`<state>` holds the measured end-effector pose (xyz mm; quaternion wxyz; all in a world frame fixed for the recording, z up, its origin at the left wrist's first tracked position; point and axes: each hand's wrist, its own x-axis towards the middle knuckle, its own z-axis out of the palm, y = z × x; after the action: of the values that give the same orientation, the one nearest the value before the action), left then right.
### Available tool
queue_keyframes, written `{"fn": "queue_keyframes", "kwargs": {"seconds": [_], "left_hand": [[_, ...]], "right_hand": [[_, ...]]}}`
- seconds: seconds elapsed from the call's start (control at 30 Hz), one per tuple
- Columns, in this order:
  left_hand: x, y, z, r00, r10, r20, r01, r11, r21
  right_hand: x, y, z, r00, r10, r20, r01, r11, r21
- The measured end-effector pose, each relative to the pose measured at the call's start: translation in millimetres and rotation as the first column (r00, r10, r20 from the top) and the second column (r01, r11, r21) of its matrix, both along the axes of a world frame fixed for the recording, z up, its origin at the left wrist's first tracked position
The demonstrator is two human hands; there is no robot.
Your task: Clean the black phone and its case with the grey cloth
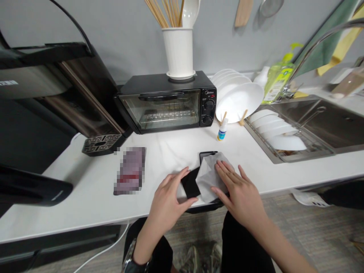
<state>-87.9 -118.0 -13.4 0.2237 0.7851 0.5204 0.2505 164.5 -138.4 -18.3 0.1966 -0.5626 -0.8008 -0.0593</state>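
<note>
A black tablet-like device (190,184) lies at the front edge of the white counter (85,197). A white cloth (209,178) covers most of its screen. My right hand (239,191) lies flat on the cloth with fingers stretched out, pressing it onto the device. My left hand (167,197) curls round the device's left edge, thumb and fingers steadying it. A small white bottle with a blue label (222,131) stands upright just behind, in front of the oven.
A black toaster oven (167,102) with a white utensil holder (178,51) on top stands at the back. A coffee machine (57,94) is left, a pixelated flat object (131,170) beside it. Stacked white plates (241,98), a sink rack with plates (280,132) and a green soap bottle (277,79) are right.
</note>
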Motion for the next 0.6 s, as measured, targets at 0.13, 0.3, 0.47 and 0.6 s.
{"fn": "queue_keyframes", "kwargs": {"seconds": [0.13, 0.3, 0.47, 0.6], "left_hand": [[0, 1, -0.7, 1.0, -0.01, 0.005, 0.01, 1.0, 0.009], [-2, -1, -0.7, 1.0, 0.007, -0.01, -0.007, 1.0, -0.002], [0, -2, 1.6, 0.999, 0.017, -0.033, -0.016, 1.0, 0.014], [1, -2, 1.7, 1.0, -0.019, -0.012, 0.019, 0.999, 0.031]], "right_hand": [[-15, 17, 0.9, 0.998, -0.049, -0.049, 0.05, 0.999, 0.008], [-60, 2, 1.5, 0.986, 0.122, -0.111, -0.129, 0.99, -0.055], [-70, -28, 4.0, 0.954, 0.258, -0.15, -0.273, 0.958, -0.091], [-45, -38, 5.6, 0.958, 0.252, -0.136, -0.266, 0.959, -0.1]]}}
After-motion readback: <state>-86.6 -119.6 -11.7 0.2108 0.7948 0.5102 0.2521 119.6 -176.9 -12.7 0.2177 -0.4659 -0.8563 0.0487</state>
